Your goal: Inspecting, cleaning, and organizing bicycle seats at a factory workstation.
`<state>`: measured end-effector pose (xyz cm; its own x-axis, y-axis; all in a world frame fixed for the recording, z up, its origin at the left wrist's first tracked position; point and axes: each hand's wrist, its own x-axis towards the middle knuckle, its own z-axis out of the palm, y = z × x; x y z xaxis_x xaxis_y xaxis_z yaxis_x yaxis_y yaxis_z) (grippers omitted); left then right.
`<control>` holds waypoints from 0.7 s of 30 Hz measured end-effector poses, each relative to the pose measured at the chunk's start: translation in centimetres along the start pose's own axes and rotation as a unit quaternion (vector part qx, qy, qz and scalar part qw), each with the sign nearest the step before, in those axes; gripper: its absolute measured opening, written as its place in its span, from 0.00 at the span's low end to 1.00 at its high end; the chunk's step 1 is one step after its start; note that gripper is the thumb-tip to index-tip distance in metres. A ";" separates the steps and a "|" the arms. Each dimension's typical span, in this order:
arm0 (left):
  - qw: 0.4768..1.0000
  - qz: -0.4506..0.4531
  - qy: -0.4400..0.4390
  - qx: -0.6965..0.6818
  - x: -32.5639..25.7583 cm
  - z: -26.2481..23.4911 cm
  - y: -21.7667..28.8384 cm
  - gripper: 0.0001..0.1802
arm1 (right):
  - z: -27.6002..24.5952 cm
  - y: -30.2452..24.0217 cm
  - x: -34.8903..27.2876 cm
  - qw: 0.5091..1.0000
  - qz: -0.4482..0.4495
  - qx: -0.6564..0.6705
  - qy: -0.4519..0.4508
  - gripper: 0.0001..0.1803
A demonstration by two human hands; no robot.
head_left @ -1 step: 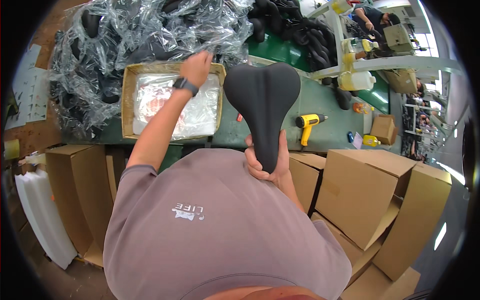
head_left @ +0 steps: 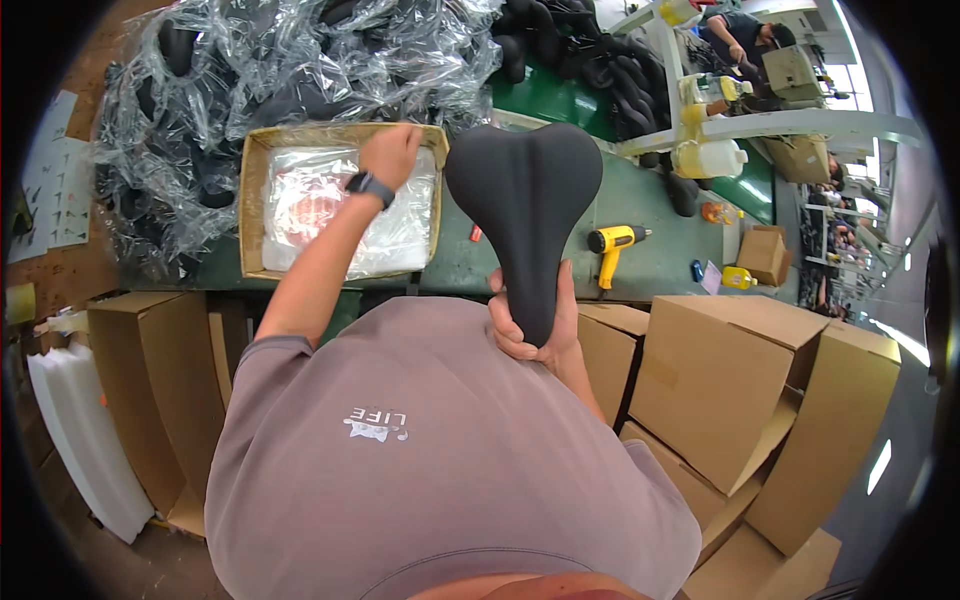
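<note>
A black bicycle saddle [head_left: 525,190] stands upright in front of my chest, its broad end up and its smooth padded top in view. My right hand [head_left: 535,330] is wrapped round its narrow nose. My left hand [head_left: 390,155], a dark watch on its wrist, hangs over the far part of a cardboard tray [head_left: 252,205]. Its fingers are curled together, and whatever they may hold is hidden. In the tray lies a stack of clear plastic bags [head_left: 385,240] with a reddish print.
Plastic-wrapped black saddles [head_left: 215,110] are heaped at the far left; bare ones [head_left: 635,95] lie farther right. A yellow heat gun [head_left: 615,242] rests on the green table [head_left: 470,270]. Cardboard boxes [head_left: 710,380] stand near right. A co-worker [head_left: 740,40] sits far right.
My left hand has come slightly nearer to me, from the tray's far rim to over the bags. The saddle and my right hand have hardly moved.
</note>
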<state>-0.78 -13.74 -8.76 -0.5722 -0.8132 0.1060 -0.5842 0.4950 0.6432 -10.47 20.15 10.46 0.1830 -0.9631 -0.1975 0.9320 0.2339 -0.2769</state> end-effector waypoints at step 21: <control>0.969 0.166 -0.109 -0.148 -10.9 -21.1 10.3 0.46 | 2.2 4.6 0.3 0.979 0.090 -0.134 0.125 0.54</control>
<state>11.57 -6.19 12.69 -0.8271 -0.5243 0.2028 -0.1745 0.5824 0.7940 -5.42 20.65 11.16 0.2233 -0.8478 -0.4810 0.7702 0.4559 -0.4460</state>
